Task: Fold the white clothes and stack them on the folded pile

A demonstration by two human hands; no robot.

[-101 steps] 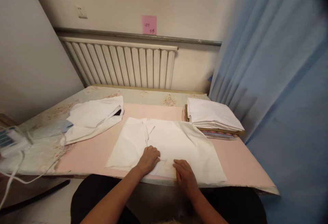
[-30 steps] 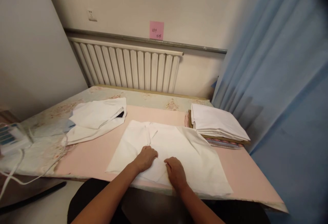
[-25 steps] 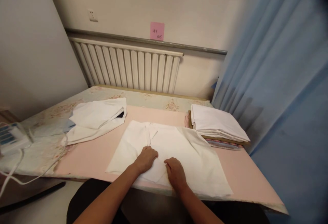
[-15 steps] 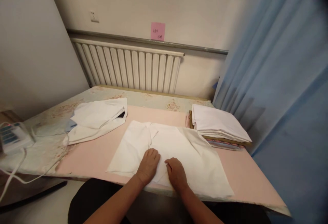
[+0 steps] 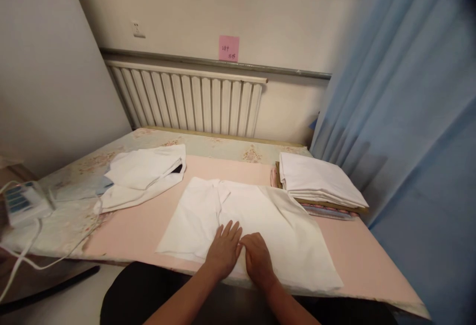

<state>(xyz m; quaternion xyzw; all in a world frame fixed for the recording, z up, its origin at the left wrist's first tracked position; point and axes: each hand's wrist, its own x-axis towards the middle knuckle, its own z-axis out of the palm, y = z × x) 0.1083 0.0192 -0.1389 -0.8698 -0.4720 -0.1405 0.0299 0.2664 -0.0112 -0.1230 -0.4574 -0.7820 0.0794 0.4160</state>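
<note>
A white garment (image 5: 293, 230), partly folded over on its left side, lies near the front edge of the bed. My left hand (image 5: 225, 248) rests flat on it with the fingers stretched out and a little apart. Close beside it, almost touching, my right hand (image 5: 258, 259) has its fingers curled in on the garment. The cloth under the right fingertips is mostly hidden. At the left lies another loosely folded white garment (image 5: 143, 166), with a dark patch showing at its right end.
A stack of folded white cloth (image 5: 320, 178) on coloured fabrics lies at the right. A pink sheet (image 5: 137, 230) covers the bed. A white device with cables (image 5: 28, 206) sits at the left edge. A radiator (image 5: 193, 99) stands behind; a blue curtain (image 5: 412, 116) hangs right.
My left hand has slid right and its fingers have spread. The gap between my hands has closed. My right hand has moved slightly; the garment lies nearly the same.
</note>
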